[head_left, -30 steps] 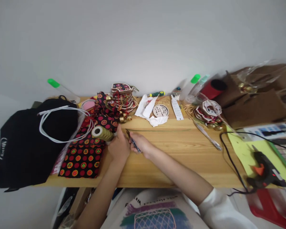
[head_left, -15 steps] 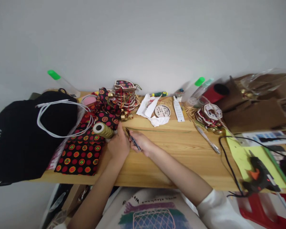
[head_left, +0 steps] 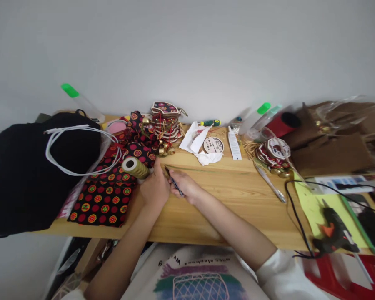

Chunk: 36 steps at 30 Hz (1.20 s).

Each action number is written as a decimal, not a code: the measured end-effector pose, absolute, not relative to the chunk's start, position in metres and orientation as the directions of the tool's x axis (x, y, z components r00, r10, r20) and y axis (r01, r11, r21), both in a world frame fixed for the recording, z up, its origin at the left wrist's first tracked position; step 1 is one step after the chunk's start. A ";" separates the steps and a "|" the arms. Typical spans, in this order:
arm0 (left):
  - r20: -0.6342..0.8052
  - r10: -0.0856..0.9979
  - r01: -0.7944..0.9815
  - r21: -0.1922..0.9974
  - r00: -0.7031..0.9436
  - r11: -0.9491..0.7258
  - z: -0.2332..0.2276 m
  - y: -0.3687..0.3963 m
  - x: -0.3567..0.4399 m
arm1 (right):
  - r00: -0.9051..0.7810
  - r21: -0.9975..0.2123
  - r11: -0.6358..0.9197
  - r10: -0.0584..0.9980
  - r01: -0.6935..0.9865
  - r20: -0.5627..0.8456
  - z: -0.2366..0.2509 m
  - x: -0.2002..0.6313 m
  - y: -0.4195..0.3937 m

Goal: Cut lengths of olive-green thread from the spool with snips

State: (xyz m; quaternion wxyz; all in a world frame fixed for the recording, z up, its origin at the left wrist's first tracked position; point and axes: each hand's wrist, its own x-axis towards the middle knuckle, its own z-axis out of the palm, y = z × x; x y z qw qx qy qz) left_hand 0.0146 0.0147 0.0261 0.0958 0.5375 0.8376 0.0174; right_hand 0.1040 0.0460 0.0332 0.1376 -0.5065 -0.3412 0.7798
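Observation:
Near the middle of the table, my left hand (head_left: 156,188) is closed with its thumb up, apparently on the end of a thin olive cord (head_left: 203,169). The cord stretches rightward across the wood. An olive-gold spool (head_left: 140,169) with a white core lies tilted against the left side of this hand. My right hand (head_left: 185,186) grips small snips (head_left: 176,186), with their dark tip pointing at my left hand and the blue-grey handle across the fingers. My left fingertips are mostly hidden.
Patterned cloth (head_left: 101,202) and a black bag (head_left: 43,166) with a white cable (head_left: 65,171) lie left. Behind stand stacked ornaments with bells (head_left: 167,121), white paper (head_left: 195,139), a round disc (head_left: 213,145) and a tube (head_left: 234,143). Right are a pen (head_left: 270,183) and glue gun (head_left: 334,229).
The camera view has shifted slightly. Both hands keep nearly the same position, and the snips stay close beside my left thumb.

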 end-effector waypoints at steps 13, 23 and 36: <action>-0.121 0.913 0.904 0.141 -0.389 0.404 0.022 0.014 0.012 | -0.433 -0.665 -0.733 0.558 0.143 -0.708 0.037 0.102 0.047; -0.107 0.923 0.914 0.137 -0.371 0.383 0.021 0.013 0.012 | -0.439 -0.675 -0.723 0.563 0.149 -0.700 0.037 0.103 0.047; -0.119 0.920 0.911 0.141 -0.374 0.389 0.022 0.013 0.012 | -0.449 -0.684 -0.715 0.568 0.148 -0.690 0.035 0.104 0.046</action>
